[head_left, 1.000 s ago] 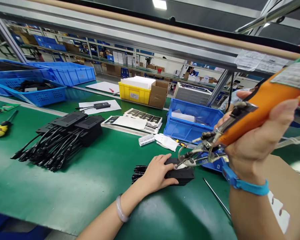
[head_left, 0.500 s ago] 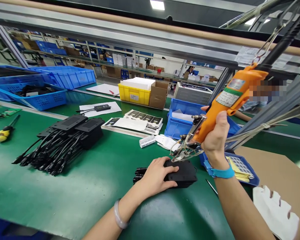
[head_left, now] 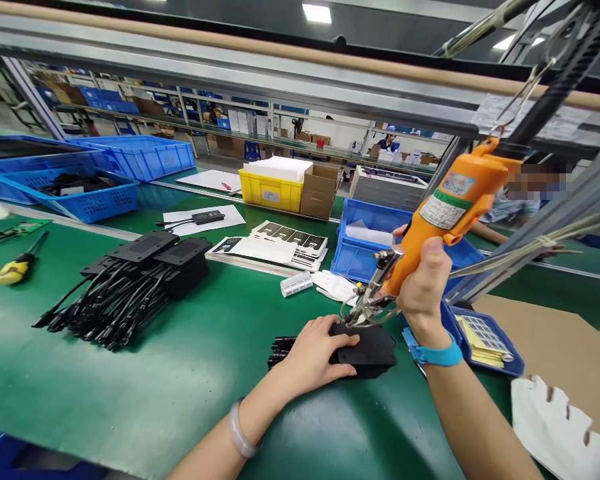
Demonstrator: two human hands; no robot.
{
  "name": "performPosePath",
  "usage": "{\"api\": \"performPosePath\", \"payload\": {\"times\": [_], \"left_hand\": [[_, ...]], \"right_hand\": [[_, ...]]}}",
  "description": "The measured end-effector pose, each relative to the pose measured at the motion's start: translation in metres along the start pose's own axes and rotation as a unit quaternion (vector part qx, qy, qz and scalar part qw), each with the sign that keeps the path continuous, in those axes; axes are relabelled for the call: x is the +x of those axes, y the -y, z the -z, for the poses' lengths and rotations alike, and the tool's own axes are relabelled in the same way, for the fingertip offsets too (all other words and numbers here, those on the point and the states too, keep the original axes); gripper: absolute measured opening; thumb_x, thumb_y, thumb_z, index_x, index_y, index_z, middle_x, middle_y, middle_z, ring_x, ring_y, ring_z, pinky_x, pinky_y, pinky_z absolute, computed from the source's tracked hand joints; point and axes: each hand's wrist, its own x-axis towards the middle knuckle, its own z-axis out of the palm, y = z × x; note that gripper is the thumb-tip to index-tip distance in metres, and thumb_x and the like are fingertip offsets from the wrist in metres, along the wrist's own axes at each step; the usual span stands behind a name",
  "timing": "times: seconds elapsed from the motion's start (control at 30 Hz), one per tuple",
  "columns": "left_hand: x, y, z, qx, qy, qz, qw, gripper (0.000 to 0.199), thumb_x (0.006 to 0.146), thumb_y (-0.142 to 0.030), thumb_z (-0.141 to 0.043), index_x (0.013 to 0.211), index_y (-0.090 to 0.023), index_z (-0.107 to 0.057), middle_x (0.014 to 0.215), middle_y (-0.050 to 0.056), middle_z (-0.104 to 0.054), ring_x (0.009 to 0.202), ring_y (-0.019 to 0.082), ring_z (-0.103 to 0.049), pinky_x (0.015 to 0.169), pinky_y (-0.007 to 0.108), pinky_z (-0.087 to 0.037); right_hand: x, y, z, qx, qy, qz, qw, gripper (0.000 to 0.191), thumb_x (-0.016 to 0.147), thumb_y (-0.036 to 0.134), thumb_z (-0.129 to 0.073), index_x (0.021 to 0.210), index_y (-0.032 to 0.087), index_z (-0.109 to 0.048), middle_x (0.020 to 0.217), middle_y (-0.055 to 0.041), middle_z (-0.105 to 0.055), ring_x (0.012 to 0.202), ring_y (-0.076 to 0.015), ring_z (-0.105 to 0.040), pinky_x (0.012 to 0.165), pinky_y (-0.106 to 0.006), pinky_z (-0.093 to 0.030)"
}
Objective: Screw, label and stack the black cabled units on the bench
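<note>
Person's two hands at work, 12 o'clock pointing away from the body and the stack of black cases marking the dial's centre. Nearest, the left forearm, wearing a pale bracelet, is reaching up from 7 o'clock; the left hand is lying palm down over the stack's 9 o'clock end, its moderately spread fingers clasping it, thumb along the near edge and fingertips towards the far one. Black cables are protruding beyond it at 9 o'clock. The right forearm, banded by a blue wristband, is rising from 4 o'clock; the right hand is curling firmly around an orange power tool, which is leaning towards 1 o'clock. Compared with a second ago, the tool's metal front end is now standing over the stack's far edge, near 11 o'clock, instead of mid-top, while the left hand is holding its place; this is probably bringing another spot under the tip. Whether the tip is touching cannot be told. Farther out on the green counter, a white glove is lying at 11 o'clock, a pile of black units is resting at 10, and a yellow bin is standing beyond, at 11.
</note>
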Motion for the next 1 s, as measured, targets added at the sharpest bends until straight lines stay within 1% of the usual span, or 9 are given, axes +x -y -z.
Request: {"api": "performPosePath", "payload": {"times": [0.1,0.17,0.23,0.3,0.4,0.6,0.73,0.87,1.0], "left_hand": [[-0.002,-0.001,0.004,0.002,0.012,-0.002,1.0,0.059,0.077,-0.051,-0.078,0.13,-0.031,-0.064,0.139,0.014,-0.052,0.126,0.034,-0.053,0.105,0.05,-0.044],[-0.004,0.0,0.008,0.007,0.018,-0.012,1.0,0.058,0.081,-0.053,-0.074,0.134,-0.034,-0.061,0.144,0.014,-0.048,0.131,0.036,-0.049,0.106,0.052,-0.042],[-0.006,0.0,0.012,0.018,0.03,-0.02,0.999,0.056,0.085,-0.054,-0.068,0.138,-0.038,-0.056,0.143,0.014,-0.049,0.133,0.038,-0.047,0.104,0.054,-0.044],[-0.007,0.001,0.015,0.022,0.048,-0.02,0.998,0.054,0.089,-0.053,-0.064,0.14,-0.041,-0.052,0.138,0.013,-0.054,0.129,0.038,-0.051,0.098,0.053,-0.048],[-0.007,0.0,0.017,0.019,0.069,-0.01,0.997,0.053,0.091,-0.053,-0.06,0.142,-0.042,-0.049,0.134,0.013,-0.058,0.12,0.036,-0.06,0.092,0.049,-0.052],[-0.007,0.0,0.014,0.029,0.072,0.013,0.997,0.054,0.091,-0.056,-0.06,0.142,-0.045,-0.048,0.131,0.011,-0.061,0.118,0.035,-0.063,0.091,0.048,-0.053],[-0.007,0.0,0.013,0.032,0.071,0.012,0.997,0.054,0.09,-0.057,-0.059,0.142,-0.045,-0.048,0.132,0.011,-0.06,0.114,0.034,-0.064,0.09,0.047,-0.053],[-0.006,0.0,0.013,0.036,0.068,0.012,0.997,0.055,0.09,-0.055,-0.061,0.142,-0.044,-0.049,0.119,0.011,-0.066,0.105,0.033,-0.067,0.085,0.045,-0.054],[-0.006,-0.002,0.014,0.034,0.074,0.013,0.997,0.055,0.09,-0.053,-0.062,0.142,-0.042,-0.049,0.122,0.011,-0.066,0.109,0.034,-0.066,0.087,0.046,-0.054]], "right_hand": [[0.005,0.018,-0.004,0.006,-0.018,0.026,0.999,0.041,0.09,0.059,-0.05,0.095,0.023,-0.067,0.053,0.0046,-0.053,0.034,-0.0122,-0.045,0.028,-0.026,-0.034],[0.012,0.034,-0.01,0.013,-0.029,0.051,0.998,0.044,0.09,0.061,-0.047,0.099,0.023,-0.067,0.053,0.0044,-0.051,0.034,-0.0123,-0.044,0.028,-0.026,-0.033],[0.02,0.046,-0.017,0.012,-0.028,0.069,0.997,0.046,0.091,0.064,-0.044,0.099,0.025,-0.066,0.054,0.0039,-0.05,0.035,-0.0127,-0.045,0.031,-0.027,-0.035],[0.025,0.051,-0.024,0.01,-0.015,0.069,0.997,0.046,0.092,0.065,-0.042,0.099,0.026,-0.065,0.055,0.0031,-0.05,0.038,-0.0136,-0.048,0.034,-0.028,-0.038],[0.026,0.044,-0.031,0.019,-0.002,0.039,0.999,0.045,0.092,0.065,-0.043,0.099,0.026,-0.065,0.055,0.0026,-0.051,0.039,-0.014,-0.049,0.036,-0.028,-0.038],[0.01,0.014,-0.034,0.006,0.008,-0.024,1.0,0.043,0.09,0.066,-0.046,0.099,0.029,-0.066,0.056,0.0013,-0.055,0.049,-0.0185,-0.058,0.038,-0.029,-0.043],[0.004,0.006,-0.033,0.007,0.011,-0.039,0.999,0.042,0.09,0.066,-0.046,0.098,0.031,-0.066,0.056,0.001,-0.056,0.052,-0.0209,-0.061,0.04,-0.031,-0.046],[0.002,0.004,-0.034,0.009,0.024,-0.043,0.999,0.043,0.089,0.067,-0.046,0.097,0.03,-0.066,0.055,0.0014,-0.054,0.054,-0.0209,-0.063,0.041,-0.031,-0.048],[0.001,0.001,-0.036,0.008,0.022,-0.035,0.999,0.045,0.089,0.068,-0.046,0.094,0.027,-0.064,0.053,0.0031,-0.052,0.05,-0.0184,-0.061,0.041,-0.029,-0.048]]}}
